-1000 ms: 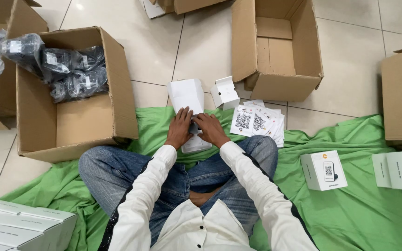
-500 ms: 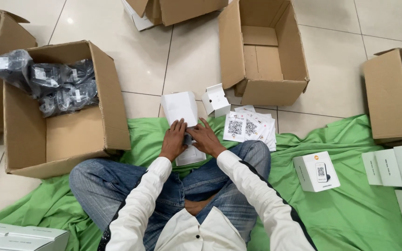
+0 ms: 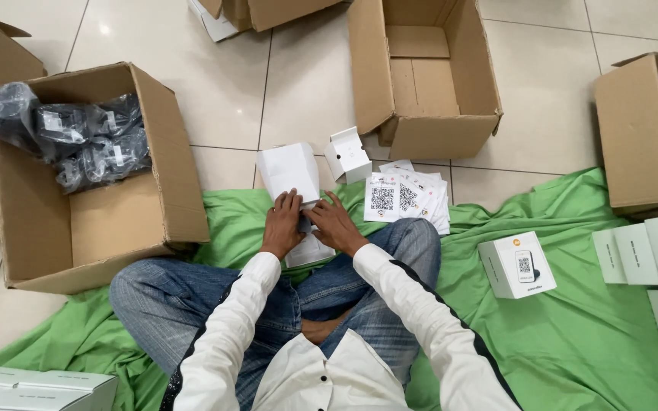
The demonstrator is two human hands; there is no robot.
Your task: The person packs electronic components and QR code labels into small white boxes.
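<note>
I sit cross-legged on a green cloth [image 3: 557,335]. My left hand [image 3: 282,225] and my right hand [image 3: 333,225] press together over a small dark item at the mouth of an open white box [image 3: 289,171] that lies in front of my knees. The item is mostly hidden by my fingers. A white sheet [image 3: 310,250] lies under my hands. A small open white carton insert [image 3: 346,154] stands just beyond my right hand. A stack of white leaflets with square code prints [image 3: 405,198] lies to the right of it.
A large cardboard box [image 3: 78,228] at left holds black bagged items [image 3: 85,141]. An empty cardboard box [image 3: 428,68] stands ahead. Another carton [image 3: 637,129] is at far right. A closed white product box [image 3: 517,265] and several more white boxes [image 3: 653,251] lie on the cloth; others [image 3: 36,387] at bottom left.
Both hands stay together on the small dark item at the white box. The view has shifted slightly, so everything sits a little lower and to the left.
</note>
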